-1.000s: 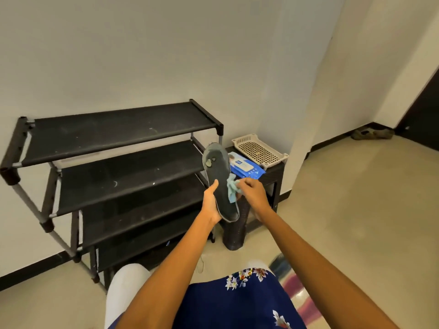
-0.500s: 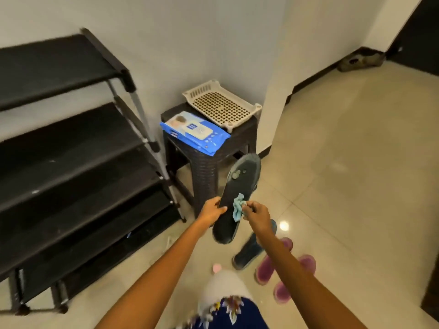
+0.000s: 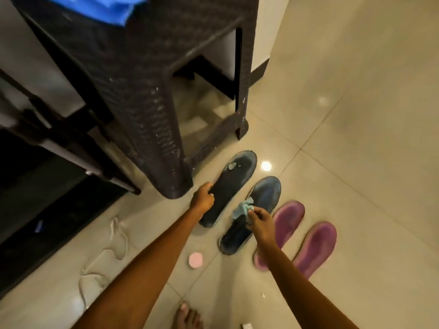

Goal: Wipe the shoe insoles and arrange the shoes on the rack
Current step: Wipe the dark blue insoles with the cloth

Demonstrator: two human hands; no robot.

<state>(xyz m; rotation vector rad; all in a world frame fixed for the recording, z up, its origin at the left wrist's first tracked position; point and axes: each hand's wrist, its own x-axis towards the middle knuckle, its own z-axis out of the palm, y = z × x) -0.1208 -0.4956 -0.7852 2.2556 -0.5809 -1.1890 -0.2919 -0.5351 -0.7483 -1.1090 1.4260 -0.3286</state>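
Observation:
A dark insole (image 3: pixel 231 186) lies low at the floor by the stool's leg, and my left hand (image 3: pixel 202 198) grips its left edge. To its right a second dark blue insole (image 3: pixel 257 207) lies flat on the tiles. My right hand (image 3: pixel 259 217) hovers over that second insole, pinching a crumpled light blue wipe (image 3: pixel 242 207). Two purple insoles (image 3: pixel 288 217) (image 3: pixel 317 245) lie side by side further right. The black shoe rack (image 3: pixel 35 176) shows at the left edge, its lower shelves dark.
A black woven plastic stool (image 3: pixel 147 91) stands right behind the insoles, with a blue wipes pack (image 3: pixel 114 8) on top. A white shoelace (image 3: pixel 104 257) and a pink round disc (image 3: pixel 196 260) lie on the tiles. My bare foot (image 3: pixel 187 315) is at the bottom.
My view dropped from the rack and stool down to the floor. The insole in my left hand went from held up in the air to down by the stool, beside the other insoles.

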